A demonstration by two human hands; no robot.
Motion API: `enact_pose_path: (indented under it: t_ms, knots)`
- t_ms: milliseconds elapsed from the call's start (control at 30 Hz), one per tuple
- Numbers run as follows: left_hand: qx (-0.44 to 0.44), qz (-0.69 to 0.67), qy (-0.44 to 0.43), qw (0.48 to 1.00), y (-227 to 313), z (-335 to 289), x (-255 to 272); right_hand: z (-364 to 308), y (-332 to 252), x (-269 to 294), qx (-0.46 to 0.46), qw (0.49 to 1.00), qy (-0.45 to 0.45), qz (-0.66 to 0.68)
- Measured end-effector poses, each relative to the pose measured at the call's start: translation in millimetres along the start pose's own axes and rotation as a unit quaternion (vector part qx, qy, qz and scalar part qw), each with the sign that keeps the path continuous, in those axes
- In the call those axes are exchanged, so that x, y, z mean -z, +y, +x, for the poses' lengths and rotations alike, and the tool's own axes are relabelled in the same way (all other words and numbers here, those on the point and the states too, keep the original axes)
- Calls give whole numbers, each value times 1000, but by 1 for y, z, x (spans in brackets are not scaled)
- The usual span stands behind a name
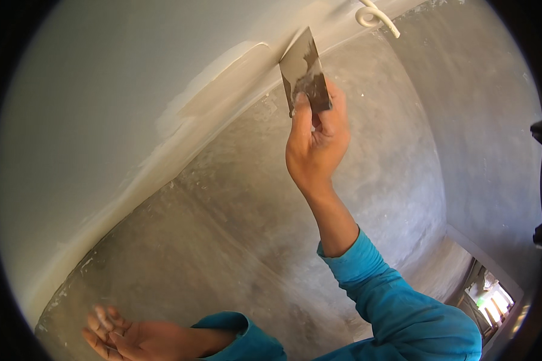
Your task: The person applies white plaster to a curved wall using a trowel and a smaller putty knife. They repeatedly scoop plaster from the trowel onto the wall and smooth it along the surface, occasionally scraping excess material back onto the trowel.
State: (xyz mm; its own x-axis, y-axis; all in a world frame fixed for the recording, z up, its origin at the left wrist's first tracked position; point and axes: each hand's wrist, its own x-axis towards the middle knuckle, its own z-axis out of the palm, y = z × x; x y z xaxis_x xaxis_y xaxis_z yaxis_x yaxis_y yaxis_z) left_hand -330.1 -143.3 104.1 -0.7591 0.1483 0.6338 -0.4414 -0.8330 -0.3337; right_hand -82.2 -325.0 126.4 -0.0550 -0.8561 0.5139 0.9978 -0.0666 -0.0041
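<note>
Teal sleeve (400, 304), right hand (319, 144) raised, fingers (338, 105) on 1 scraper (298, 65).

From where I watch remotely, through the head camera, I can read no text, label, brand, number or sign.
</note>
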Motion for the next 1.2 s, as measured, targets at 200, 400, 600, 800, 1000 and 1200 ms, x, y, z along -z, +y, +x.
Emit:
enact_pose_path:
  t_ms: [200, 400, 600, 800, 1000, 1200]
  knots:
    - [-165, 113, 119, 973, -4, 12, -15, -40, -79, -28, 115, 991, -67, 1]
    - [-195, 132, 97, 967, -9, 18, -9, -76, -84, -22, 88, 982, -130, 101]
    - [-171, 122, 96, 973, -5, 17, -6, -13, -4, -10, 29, 999, -4, -41]
    - [-165, 98, 101, 976, -4, 19, -5, -92, -47, -53, 32, 995, -86, 27]
    - [-187, 119, 76, 972, -7, 21, 2, -126, -116, -38, -102, 942, -224, 230]
    - [-178, 115, 59, 975, -9, 18, 7, -83, -103, 0, -703, 529, -191, 435]
